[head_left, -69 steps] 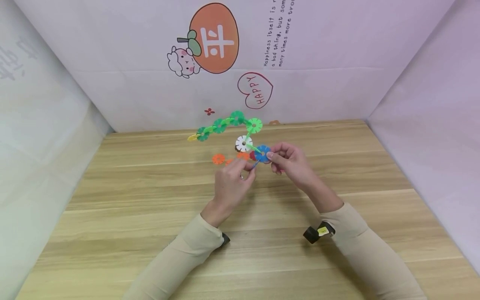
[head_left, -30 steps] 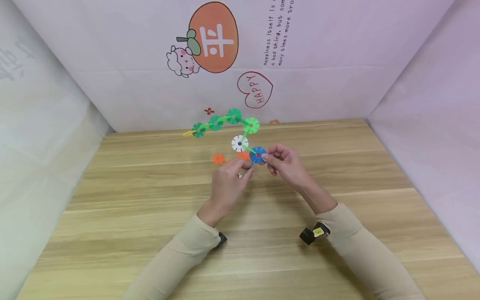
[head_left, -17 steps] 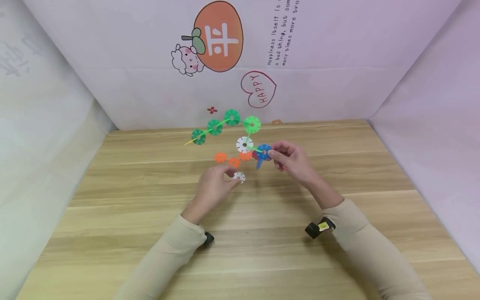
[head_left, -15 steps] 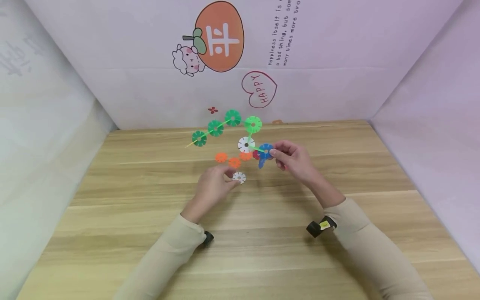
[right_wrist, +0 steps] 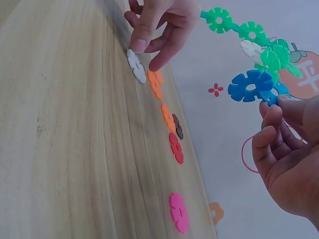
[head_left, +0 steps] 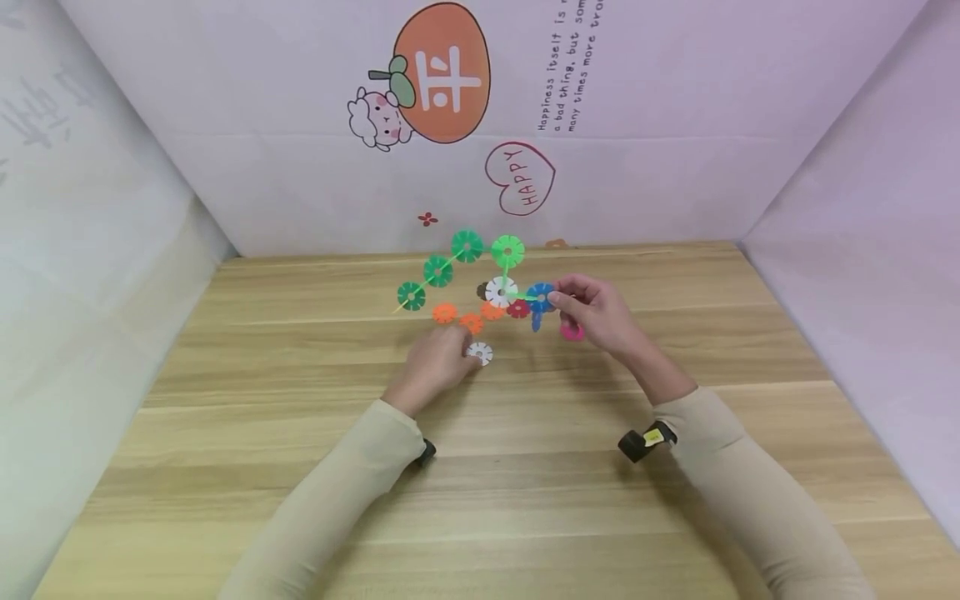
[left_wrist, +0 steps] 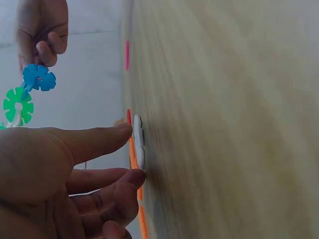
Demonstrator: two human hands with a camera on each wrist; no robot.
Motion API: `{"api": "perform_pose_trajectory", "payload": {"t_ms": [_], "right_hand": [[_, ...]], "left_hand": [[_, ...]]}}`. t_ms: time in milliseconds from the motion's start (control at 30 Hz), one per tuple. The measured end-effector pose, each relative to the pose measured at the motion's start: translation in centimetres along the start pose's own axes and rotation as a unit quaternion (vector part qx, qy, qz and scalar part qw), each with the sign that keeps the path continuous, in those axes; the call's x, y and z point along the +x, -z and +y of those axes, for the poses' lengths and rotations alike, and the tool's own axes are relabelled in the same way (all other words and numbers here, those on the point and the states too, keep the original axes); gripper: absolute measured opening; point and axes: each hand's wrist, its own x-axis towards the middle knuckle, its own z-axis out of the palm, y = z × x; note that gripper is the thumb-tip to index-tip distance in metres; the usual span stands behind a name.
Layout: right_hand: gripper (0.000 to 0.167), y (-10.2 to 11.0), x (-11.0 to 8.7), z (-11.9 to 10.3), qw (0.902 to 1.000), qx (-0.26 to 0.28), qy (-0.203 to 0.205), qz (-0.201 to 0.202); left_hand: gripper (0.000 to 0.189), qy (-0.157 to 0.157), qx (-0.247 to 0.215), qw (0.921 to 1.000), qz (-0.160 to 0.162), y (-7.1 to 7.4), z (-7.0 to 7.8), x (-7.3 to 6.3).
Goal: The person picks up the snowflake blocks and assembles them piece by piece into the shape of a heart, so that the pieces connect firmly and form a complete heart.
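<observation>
A chain of slotted plastic snowflake discs hangs above the table. My right hand (head_left: 596, 312) pinches its blue disc (head_left: 540, 297) between thumb and fingers. A second blue disc (head_left: 536, 321) is joined below that one. From there the chain runs through a white disc (head_left: 501, 292), a light green disc (head_left: 508, 251) and darker green discs (head_left: 467, 246) to a thin yellow end at the left. A loose white disc (head_left: 480, 353) lies flat on the table. My left hand (head_left: 435, 362) is at it, thumb and forefinger apart, fingertips close to its edge; contact is unclear.
Loose orange discs (head_left: 444, 313), a red disc (head_left: 518, 308), a brown disc (right_wrist: 178, 126) and a pink disc (head_left: 572, 332) lie on the wooden table (head_left: 495, 500). A printed white cloth (head_left: 637, 183) stands behind the table's far edge.
My left hand has let go of the lower blue disc and moved down and left to the loose white disc. My right hand has shifted slightly right; the chain's left end has dropped lower.
</observation>
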Motion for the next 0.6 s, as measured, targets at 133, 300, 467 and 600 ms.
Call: {"api": "perform_pose_trajectory", "payload": {"t_ms": [133,300,467,600], "right_hand": [[0.021,0.08,0.14,0.16,1.0000,-0.006,-0.006,-0.002],[0.021,0.23,0.28,0.37,0.9999,-0.007,-0.010,-0.002],[0.020,0.46,0.47,0.61,0.9999,-0.011,-0.005,0.001],[0.021,0.67,0.50,0.69,0.9999,-0.010,-0.005,-0.001]], "left_hand": [[0.018,-0.001,0.021,0.9998,0.003,-0.18,0.00,0.65],[0.019,0.002,0.029,0.9996,-0.001,-0.27,0.13,1.00],[0.025,-0.008,0.036,0.9993,0.002,-0.42,0.22,0.95],[0.027,-0.020,0.035,0.9992,0.002,-0.49,0.32,0.63]]}}
